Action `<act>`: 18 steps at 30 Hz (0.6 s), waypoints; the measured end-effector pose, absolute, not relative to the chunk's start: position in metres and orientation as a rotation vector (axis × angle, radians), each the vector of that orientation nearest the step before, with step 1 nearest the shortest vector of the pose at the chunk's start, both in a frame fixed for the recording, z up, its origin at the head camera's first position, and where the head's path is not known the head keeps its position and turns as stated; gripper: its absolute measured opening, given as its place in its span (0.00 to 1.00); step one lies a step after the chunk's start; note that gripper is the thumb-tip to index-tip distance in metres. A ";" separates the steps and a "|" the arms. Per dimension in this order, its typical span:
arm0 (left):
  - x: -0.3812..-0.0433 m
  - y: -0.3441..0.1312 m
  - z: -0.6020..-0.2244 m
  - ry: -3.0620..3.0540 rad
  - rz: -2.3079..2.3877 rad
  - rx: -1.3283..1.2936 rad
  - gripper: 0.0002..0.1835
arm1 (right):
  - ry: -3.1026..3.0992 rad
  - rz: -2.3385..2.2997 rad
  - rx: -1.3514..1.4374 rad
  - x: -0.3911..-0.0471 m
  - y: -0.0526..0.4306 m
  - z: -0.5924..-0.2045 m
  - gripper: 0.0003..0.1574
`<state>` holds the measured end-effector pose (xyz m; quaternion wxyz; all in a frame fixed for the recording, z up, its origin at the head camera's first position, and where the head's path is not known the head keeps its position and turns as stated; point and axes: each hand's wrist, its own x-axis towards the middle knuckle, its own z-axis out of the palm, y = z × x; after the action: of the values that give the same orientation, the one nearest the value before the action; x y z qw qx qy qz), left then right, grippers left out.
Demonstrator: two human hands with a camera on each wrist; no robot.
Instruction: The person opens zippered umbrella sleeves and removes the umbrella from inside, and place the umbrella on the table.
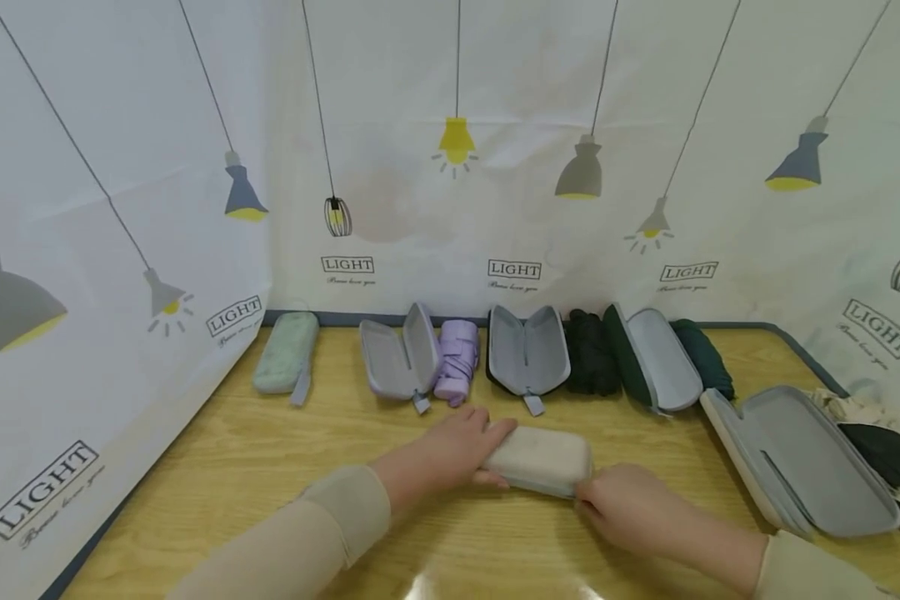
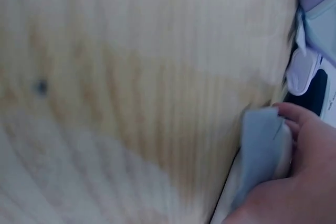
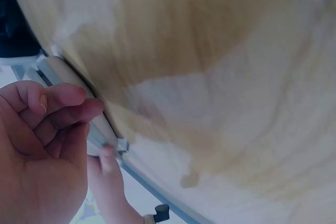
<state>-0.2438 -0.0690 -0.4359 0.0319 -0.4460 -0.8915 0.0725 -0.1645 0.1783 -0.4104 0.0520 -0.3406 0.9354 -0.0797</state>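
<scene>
The left hand (image 1: 452,450) grips the left end of a cream, rounded oblong case (image 1: 543,458), nearer me than an open, grey-lined black case (image 1: 543,357). The right hand (image 1: 630,504) curls at the cream one's right corner; whether it pinches anything, I can't tell.

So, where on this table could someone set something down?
Bare table lies in front of the closed mint-green case, left of the left hand; a smaller gap separates that case from the open lilac case. From there rightward to the open beige case, it is crowded.
</scene>
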 end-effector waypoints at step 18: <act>-0.233 -0.087 -0.433 -2.790 0.427 -1.460 0.53 | 3.002 -0.205 -0.865 -0.174 0.177 -0.417 0.17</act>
<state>-0.2334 -0.0874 -0.4325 -0.0180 -0.4594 -0.8778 0.1342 -0.1737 0.1774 -0.4169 0.0052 -0.2761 0.9589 -0.0653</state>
